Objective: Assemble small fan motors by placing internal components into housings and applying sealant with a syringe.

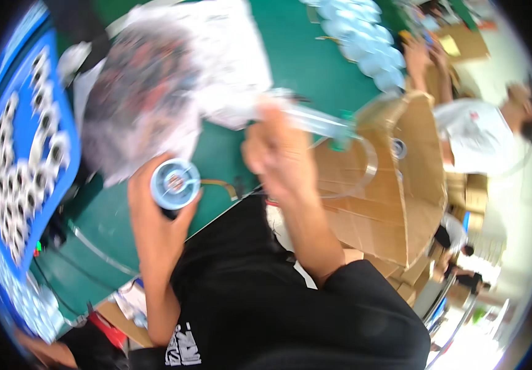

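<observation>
My left hand [149,222] is wrapped round a light blue round cup-shaped part [165,198], its open end facing up and small reddish parts inside. A short flat ribbon lead [220,184] with a dark end sticks out to the right of it. My right hand [281,154], smeared by motion, is closed around a clear dispensing syringe [315,121] just to the right of the cup-shaped part, apart from it. The syringe has a green cap [342,131] on its right end, with a clear tube [372,163] looping down. Its left tip is too blurred to make out.
A plastic bag of red and dark pieces [142,86] lies on white paper [232,55] on the green table [297,37]. Blue tray [71,132] with several white cylinders stands left; light blue cups [361,37] far right. A cardboard box [414,185] is right, a co-worker [482,129] beyond.
</observation>
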Demonstrator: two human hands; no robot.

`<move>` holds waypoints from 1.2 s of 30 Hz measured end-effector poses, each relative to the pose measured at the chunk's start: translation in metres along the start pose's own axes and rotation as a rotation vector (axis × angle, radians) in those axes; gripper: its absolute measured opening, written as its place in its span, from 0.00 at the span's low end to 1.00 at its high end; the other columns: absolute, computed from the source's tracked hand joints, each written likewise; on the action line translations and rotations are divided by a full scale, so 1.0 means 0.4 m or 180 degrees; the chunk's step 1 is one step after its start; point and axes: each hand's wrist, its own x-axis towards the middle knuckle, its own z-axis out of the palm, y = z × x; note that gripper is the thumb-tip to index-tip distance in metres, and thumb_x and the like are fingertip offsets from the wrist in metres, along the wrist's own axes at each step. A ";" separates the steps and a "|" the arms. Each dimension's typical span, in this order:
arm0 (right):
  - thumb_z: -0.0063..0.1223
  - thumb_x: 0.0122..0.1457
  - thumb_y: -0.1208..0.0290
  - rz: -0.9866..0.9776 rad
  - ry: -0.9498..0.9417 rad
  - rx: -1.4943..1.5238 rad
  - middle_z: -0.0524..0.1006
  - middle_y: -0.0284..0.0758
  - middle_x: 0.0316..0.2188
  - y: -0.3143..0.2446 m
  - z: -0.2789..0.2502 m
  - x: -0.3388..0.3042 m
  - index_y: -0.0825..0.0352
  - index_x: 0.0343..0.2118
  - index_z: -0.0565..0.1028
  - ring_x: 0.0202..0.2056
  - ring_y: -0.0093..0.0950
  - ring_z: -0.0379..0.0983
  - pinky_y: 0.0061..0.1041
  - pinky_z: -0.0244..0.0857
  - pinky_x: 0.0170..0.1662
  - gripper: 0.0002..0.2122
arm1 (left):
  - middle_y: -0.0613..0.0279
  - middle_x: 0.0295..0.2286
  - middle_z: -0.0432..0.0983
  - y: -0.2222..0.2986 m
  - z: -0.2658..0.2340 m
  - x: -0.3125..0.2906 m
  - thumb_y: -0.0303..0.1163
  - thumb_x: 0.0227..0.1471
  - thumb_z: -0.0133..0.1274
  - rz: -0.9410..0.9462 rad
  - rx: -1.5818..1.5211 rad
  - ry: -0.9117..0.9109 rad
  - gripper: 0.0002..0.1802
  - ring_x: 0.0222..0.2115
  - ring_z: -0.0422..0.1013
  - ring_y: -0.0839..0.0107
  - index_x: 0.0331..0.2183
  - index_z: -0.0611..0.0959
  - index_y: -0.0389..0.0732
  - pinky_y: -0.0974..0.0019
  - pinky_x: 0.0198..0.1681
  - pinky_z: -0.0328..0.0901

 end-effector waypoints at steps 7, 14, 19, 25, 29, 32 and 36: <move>0.42 0.62 0.52 0.0788 -0.0045 0.1267 0.75 0.38 0.27 0.036 -0.017 0.040 0.70 0.38 0.69 0.29 0.35 0.75 0.31 0.71 0.30 0.20 | 0.52 0.44 0.69 -0.003 0.001 -0.010 0.22 0.37 0.63 -0.0034 0.0084 0.0082 0.31 0.47 0.66 0.54 0.47 0.73 0.37 0.59 0.52 0.59; 0.32 0.66 0.49 0.1184 -0.0114 -0.0451 0.71 0.35 0.21 -0.054 -0.005 0.018 0.76 0.44 0.71 0.17 0.24 0.66 0.20 0.57 0.17 0.28 | 0.51 0.45 0.70 -0.012 -0.014 0.017 0.28 0.39 0.63 0.0682 -0.0139 -0.0211 0.31 0.48 0.64 0.51 0.47 0.72 0.38 0.56 0.52 0.59; 0.40 0.66 0.61 -0.0228 -0.1095 -0.2124 0.63 0.26 0.14 -0.040 0.201 0.036 0.71 0.31 0.74 0.12 0.15 0.54 0.16 0.44 0.14 0.17 | 0.54 0.46 0.69 -0.027 -0.027 -0.009 0.28 0.41 0.62 0.0559 -0.0128 -0.0061 0.31 0.48 0.63 0.52 0.48 0.71 0.40 0.56 0.52 0.59; 0.52 0.56 0.73 -0.2581 -0.3136 -0.3679 0.72 0.35 0.22 0.036 0.552 0.147 0.67 0.32 0.78 0.26 0.28 0.71 0.27 0.63 0.28 0.05 | 0.53 0.43 0.69 -0.032 -0.039 -0.014 0.27 0.40 0.63 0.0654 -0.0284 -0.0027 0.30 0.46 0.64 0.52 0.48 0.71 0.40 0.56 0.50 0.60; 0.52 0.51 0.76 -0.4733 -0.3764 -0.4807 0.74 0.37 0.31 0.160 0.712 0.283 0.65 0.35 0.76 0.36 0.37 0.74 0.35 0.69 0.34 0.08 | 0.53 0.43 0.69 -0.032 -0.026 -0.010 0.26 0.40 0.63 0.0771 -0.0296 0.0030 0.31 0.46 0.64 0.52 0.48 0.71 0.40 0.56 0.50 0.60; 0.51 0.51 0.76 -0.5214 -0.4033 -0.5118 0.74 0.36 0.33 0.227 0.755 0.361 0.64 0.36 0.75 0.38 0.35 0.74 0.34 0.70 0.36 0.09 | 0.53 0.43 0.69 -0.030 -0.028 -0.014 0.26 0.39 0.63 0.0836 -0.0308 0.0020 0.31 0.46 0.64 0.52 0.48 0.71 0.40 0.56 0.50 0.60; 0.49 0.49 0.74 -0.6099 -0.4464 -0.5192 0.73 0.34 0.30 0.264 0.772 0.385 0.66 0.29 0.72 0.36 0.31 0.74 0.29 0.70 0.35 0.04 | 0.52 0.44 0.69 -0.035 -0.030 -0.019 0.26 0.39 0.63 0.0755 -0.0329 -0.0023 0.31 0.47 0.64 0.52 0.48 0.71 0.40 0.56 0.50 0.60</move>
